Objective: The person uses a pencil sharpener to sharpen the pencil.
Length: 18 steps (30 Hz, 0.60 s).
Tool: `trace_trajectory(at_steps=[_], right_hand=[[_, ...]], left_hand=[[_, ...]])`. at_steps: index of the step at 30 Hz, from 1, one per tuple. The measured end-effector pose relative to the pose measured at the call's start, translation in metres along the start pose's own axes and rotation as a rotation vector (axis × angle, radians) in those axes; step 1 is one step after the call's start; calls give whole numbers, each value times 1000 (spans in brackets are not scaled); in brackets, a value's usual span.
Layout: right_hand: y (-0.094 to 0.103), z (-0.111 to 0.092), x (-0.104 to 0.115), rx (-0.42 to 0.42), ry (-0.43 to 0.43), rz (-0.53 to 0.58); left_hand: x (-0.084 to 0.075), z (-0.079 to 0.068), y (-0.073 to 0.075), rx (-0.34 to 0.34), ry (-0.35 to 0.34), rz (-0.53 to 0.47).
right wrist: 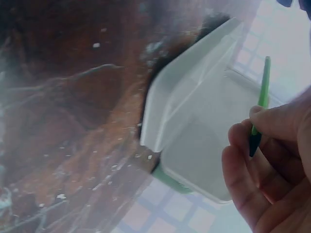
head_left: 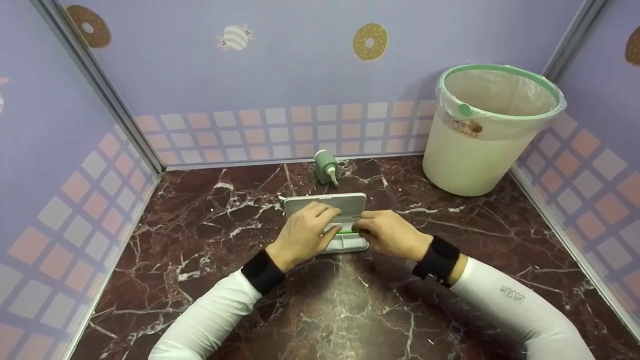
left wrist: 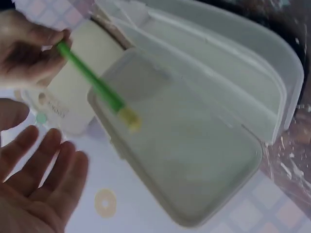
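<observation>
A white plastic pencil case [head_left: 352, 245] lies on the dark marbled table with its lid [head_left: 345, 202] raised; dividers show in its lower half. Between thumb and fingers, my right hand [head_left: 392, 232] pinches a slim green pencil [left wrist: 92, 80]. One end of the pencil is yellow in the left wrist view, and the end near the fingers looks dark in the right wrist view. The pencil is over the case, slanting across it in both wrist views. My left hand [head_left: 307, 232] is at the left side of the case, fingers apart and holding nothing in the left wrist view.
Behind the case, a green bottle [head_left: 326, 167] with a white nozzle stands near the back wall. A white bin [head_left: 465, 160] with a green rim and clear liner occupies the back right corner. Patterned panels [head_left: 290, 60] enclose the table at the back and sides.
</observation>
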State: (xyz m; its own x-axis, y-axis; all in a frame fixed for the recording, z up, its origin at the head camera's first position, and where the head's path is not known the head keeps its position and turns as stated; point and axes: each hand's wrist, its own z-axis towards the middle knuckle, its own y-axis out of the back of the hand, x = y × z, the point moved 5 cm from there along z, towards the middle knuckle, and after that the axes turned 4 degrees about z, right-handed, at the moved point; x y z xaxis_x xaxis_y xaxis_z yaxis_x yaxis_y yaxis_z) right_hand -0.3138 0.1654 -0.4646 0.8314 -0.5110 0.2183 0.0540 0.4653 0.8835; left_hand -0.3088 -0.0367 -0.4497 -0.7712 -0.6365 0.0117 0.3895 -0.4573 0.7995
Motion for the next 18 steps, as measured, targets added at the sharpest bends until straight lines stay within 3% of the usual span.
trace_trajectory(at_steps=[3,5,13,18], right_hand=[[5,1,5,-28,40,4],[8,2,8,-46,56,7],[13,0,11,-57,51,30],[14,0,12,-67,60,32]], left_hand=[[-2,-5,-9,90,11,-31],[-4,-8,-12,116,2,-59],[-11,-7,-18,130,-35,-122],[-10,-9,-21,151,-17,-92]])
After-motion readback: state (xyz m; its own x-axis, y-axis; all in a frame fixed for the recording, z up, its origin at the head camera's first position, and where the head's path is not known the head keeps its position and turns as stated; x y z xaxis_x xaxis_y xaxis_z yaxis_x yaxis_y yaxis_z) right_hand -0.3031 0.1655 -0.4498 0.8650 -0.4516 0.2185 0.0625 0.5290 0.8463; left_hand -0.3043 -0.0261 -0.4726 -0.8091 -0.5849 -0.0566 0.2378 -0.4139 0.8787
